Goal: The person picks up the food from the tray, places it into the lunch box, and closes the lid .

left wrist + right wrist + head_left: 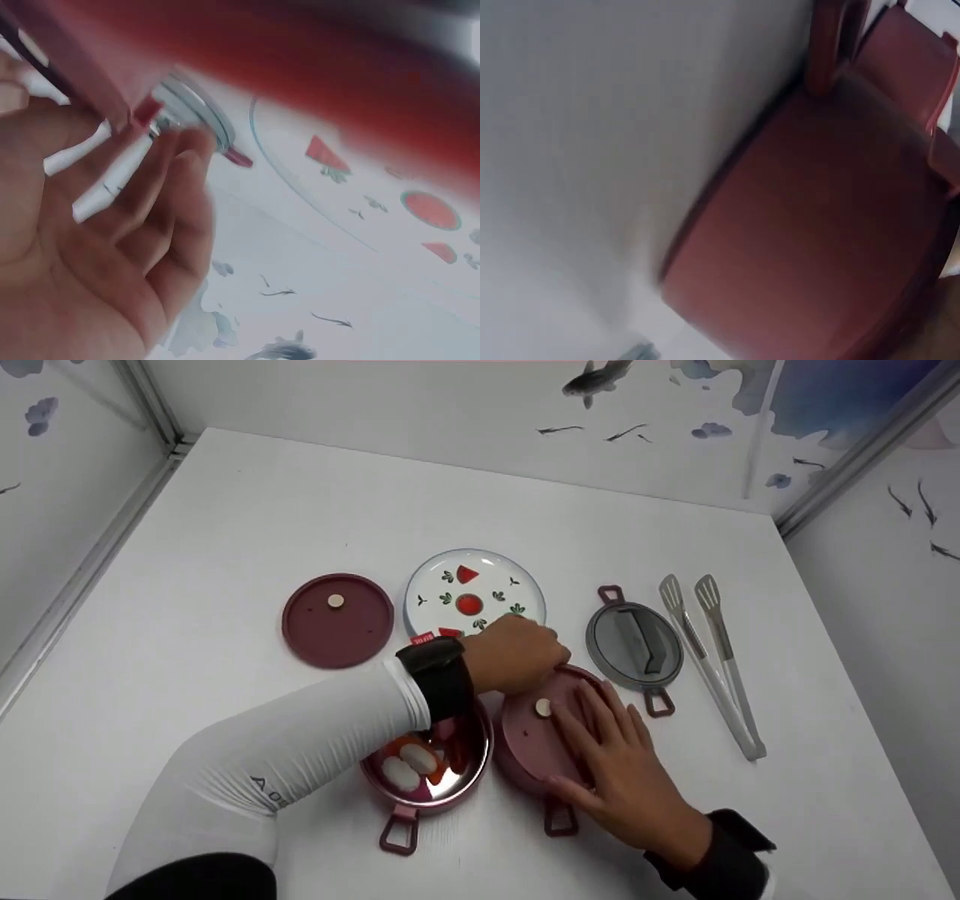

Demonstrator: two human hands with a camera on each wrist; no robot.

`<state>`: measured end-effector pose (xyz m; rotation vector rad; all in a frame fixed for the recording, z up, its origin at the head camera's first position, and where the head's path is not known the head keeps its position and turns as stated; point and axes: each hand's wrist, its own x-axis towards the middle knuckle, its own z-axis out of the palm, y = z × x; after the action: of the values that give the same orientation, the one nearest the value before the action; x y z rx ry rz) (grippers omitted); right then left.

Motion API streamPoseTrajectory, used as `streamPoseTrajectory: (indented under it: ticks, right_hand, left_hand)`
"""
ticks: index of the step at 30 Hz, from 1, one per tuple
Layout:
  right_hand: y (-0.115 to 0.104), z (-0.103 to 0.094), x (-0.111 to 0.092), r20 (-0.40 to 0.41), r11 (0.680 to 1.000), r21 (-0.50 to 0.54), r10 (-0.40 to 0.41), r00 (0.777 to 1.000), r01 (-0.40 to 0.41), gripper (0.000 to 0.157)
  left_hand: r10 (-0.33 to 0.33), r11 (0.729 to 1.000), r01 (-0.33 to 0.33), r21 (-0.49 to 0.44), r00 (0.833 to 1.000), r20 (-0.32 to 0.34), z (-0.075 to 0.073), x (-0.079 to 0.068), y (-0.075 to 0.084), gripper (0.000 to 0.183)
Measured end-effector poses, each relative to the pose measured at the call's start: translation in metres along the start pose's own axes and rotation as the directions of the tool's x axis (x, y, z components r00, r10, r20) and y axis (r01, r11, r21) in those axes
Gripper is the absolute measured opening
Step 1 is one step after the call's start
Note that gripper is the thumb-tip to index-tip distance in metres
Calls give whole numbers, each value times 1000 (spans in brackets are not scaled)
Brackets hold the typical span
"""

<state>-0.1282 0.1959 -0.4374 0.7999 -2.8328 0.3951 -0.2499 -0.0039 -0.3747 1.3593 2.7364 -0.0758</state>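
A pink lidded pot [534, 746] with a pale knob stands right of an uncovered pot [480, 772], which holds white oval pieces and orange and red food. At the lidded pot's far side, my left hand [517, 654] curls its fingers round the far handle, mostly hidden in the head view. In the left wrist view that hand [112, 240] meets the pink side of the pot. My right hand [626, 769] rests over the lid's right part, fingers spread and fairly straight. The right wrist view shows mostly the pot's side [802, 225].
Behind lie a round maroon lid [337, 634] and a white plate [487, 577] with watermelon prints. To the right are a grey glass lid [615, 634] with two maroon handles and slotted tongs [716, 690]. Walls bound the table's back and sides.
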Motion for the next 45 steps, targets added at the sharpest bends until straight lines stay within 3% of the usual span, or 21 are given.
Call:
streamPoseTrajectory:
  ticks: [4,8,11,14,19,24,28,34,40,45]
  right_hand:
    - [-4,3,-1,51,999,-26,31,998,-30,84]
    - [-1,1,2,94,998,-24,56,994,-54,89]
    - [4,-1,5,121,997,-20,75,990,-73,95]
    - [11,-4,10,136,998,-7,70,988,-70,99]
    - [18,-6,16,149,999,32,20,989,-25,98]
    - [19,-9,18,174,999,35,11,985,-17,99]
    - [19,-12,22,217,999,24,24,976,-30,101]
    - [26,-15,32,266,998,65,0,964,-18,103]
    - [41,-20,42,319,985,174,-49,947,-8,105]
    - [51,-23,44,339,970,244,-64,938,-22,109]
  left_hand:
    - [2,985,12,-173,997,78,-4,3,-9,27]
    - [1,934,54,-352,988,153,-7,4,-18,32]
    - [12,897,85,-435,976,217,-8,5,-25,35]
    - [25,873,110,-475,963,269,-9,7,-31,36]
    - [18,873,132,-469,954,301,-10,11,-36,34]
    - [-27,820,190,-540,955,296,-10,10,-38,33]
    - [-31,795,188,-577,962,272,-9,8,-39,32]
    - [-47,797,188,-574,967,251,-11,6,-42,29]
    - [-72,801,195,-565,970,233,-10,4,-43,29]
    - [-107,911,167,-378,979,175,-6,-1,-32,35]
